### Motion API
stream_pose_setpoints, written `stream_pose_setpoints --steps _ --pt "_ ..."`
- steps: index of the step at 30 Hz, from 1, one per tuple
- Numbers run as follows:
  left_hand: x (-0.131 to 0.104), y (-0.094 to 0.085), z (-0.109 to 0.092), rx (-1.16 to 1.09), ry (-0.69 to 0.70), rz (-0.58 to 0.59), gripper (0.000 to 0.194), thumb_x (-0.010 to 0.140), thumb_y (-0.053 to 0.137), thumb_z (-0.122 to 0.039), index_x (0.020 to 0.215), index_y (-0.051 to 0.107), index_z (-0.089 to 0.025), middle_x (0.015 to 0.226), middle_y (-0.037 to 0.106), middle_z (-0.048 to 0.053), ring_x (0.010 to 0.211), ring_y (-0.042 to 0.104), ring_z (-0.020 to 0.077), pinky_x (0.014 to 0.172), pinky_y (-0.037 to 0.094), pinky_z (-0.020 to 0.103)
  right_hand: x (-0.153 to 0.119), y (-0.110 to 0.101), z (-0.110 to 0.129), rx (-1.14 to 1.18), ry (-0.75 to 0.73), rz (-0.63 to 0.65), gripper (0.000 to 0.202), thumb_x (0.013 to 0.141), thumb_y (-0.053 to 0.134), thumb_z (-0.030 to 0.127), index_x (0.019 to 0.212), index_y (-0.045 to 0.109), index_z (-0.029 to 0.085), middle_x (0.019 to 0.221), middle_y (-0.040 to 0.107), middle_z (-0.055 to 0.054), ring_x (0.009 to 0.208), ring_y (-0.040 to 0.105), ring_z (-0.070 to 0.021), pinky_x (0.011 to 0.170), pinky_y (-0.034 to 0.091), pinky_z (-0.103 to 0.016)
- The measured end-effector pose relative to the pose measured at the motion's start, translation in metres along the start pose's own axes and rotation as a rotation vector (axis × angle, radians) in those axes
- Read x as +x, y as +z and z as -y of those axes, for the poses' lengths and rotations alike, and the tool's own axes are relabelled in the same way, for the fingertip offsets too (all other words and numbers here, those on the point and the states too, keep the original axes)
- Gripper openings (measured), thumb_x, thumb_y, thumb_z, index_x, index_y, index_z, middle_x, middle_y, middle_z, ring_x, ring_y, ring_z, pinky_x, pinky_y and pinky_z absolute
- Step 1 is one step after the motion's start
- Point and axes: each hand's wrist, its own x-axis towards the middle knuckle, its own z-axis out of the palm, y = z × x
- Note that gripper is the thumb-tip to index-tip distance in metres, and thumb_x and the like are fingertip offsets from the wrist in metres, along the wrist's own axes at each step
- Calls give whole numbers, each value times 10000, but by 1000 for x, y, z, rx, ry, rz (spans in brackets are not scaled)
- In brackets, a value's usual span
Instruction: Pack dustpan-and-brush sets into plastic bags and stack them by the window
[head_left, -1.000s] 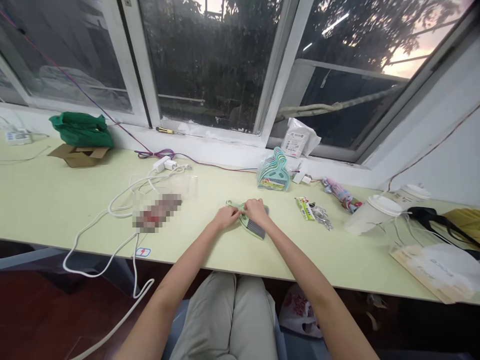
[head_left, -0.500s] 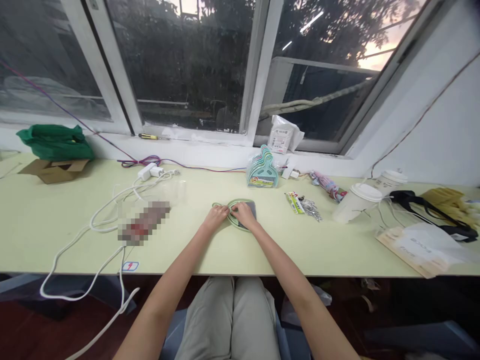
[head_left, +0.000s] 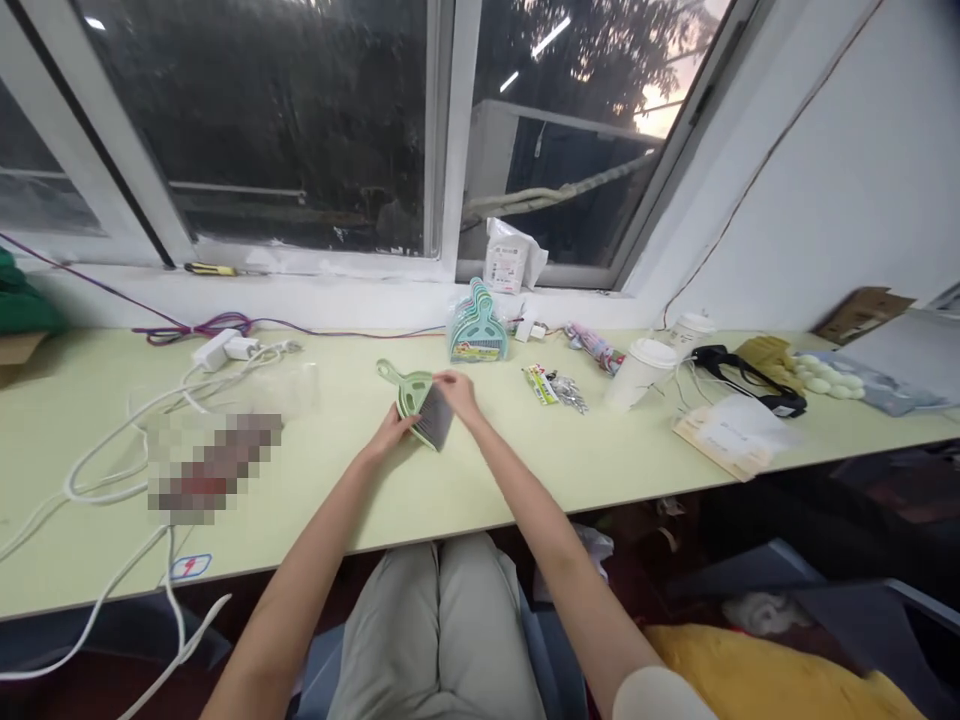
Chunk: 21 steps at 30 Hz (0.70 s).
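Observation:
Between my hands is a small green dustpan and brush set (head_left: 412, 388), its looped handle pointing to the upper left and its dark grey bristles (head_left: 436, 418) toward the lower right. My left hand (head_left: 390, 432) grips its lower left edge, thumb on top. At the upper right edge, the fingertips of my right hand (head_left: 457, 393) pinch the set near the bristles. Behind it, against the wall, stands a plastic-wrapped stack of similar dustpan sets (head_left: 478, 325) in green and other colours.
Right of my hands lie a packet with a green label (head_left: 541, 384) and small silver pieces (head_left: 570, 393). Farther right are white lidded cups (head_left: 643, 374), a black strap (head_left: 757, 380) and a paper bag (head_left: 724, 437). White cables (head_left: 97, 470) run across the left side.
The view has swung to the right. The dustpan set has been turned and tilted so its bristles face lower right. My left hand moved to its lower edge, my right to its upper right edge.

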Motion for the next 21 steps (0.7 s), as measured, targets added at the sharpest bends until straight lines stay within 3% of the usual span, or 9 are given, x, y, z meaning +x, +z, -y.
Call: stream_pose_setpoints --steps 2,4,6,9,12,14,17,21 --pt "3 -7 2 -62 -41 -61 447 761 581 -222 1199 489 -221 1084 633 62 920 622 197 764 526 306 -8 -31 -39 -187 76 -173 423 896 346 121 1259 562 137 1343 571 -110 1266 467 -177 1080 324 -320" --pt "6 -16 1 -116 -57 -143 448 755 551 -204 1195 479 -242 1016 636 31 844 621 169 723 530 290 -22 -65 -85 -386 230 -219 517 876 367 95 1390 427 92 1500 384 -161 1413 273 -231 1144 212 -437" --pt "10 -23 -3 -169 -55 -217 469 728 561 -200 1184 477 -270 974 634 10 790 615 156 681 531 278 -39 -90 -125 -500 343 -135 554 876 363 101 1429 363 77 1555 263 -183 1461 146 -275 1142 135 -561" --pt "17 -29 -6 -241 -57 -285 464 675 596 -198 1123 513 -288 926 629 -4 741 604 148 620 517 248 -64 -105 -159 -463 249 62 543 856 281 45 1353 481 135 1485 417 -140 1436 250 -253 1130 59 -632" --pt "19 -29 -6 -286 -50 -292 431 645 601 -180 1061 555 -278 894 624 -7 718 593 138 575 491 216 -86 -98 -160 -355 -1 85 557 797 260 -2 1131 649 216 1286 624 -54 1348 409 -203 1143 -44 -615" --pt "19 -27 -5 -308 -50 -283 395 642 593 -173 1027 574 -260 869 620 -4 706 586 135 559 478 209 -99 -88 -149 -319 -81 27 521 797 268 9 1009 689 230 1222 657 -40 1310 447 -203 1144 -76 -606" --pt "15 -23 -5 -316 -72 -270 333 646 583 -168 973 586 -228 831 612 2 696 577 130 557 467 203 -113 -72 -127 -290 -42 -60 430 878 301 97 1070 664 225 1256 632 -78 1266 482 -236 1130 -44 -640" --pt "11 -20 -8 -332 -89 -265 312 642 572 -152 947 578 -214 799 603 -4 669 567 121 552 461 201 -116 -54 -98 -175 32 -18 267 936 420 283 1058 644 205 1251 629 -118 1221 516 -278 1095 25 -690"
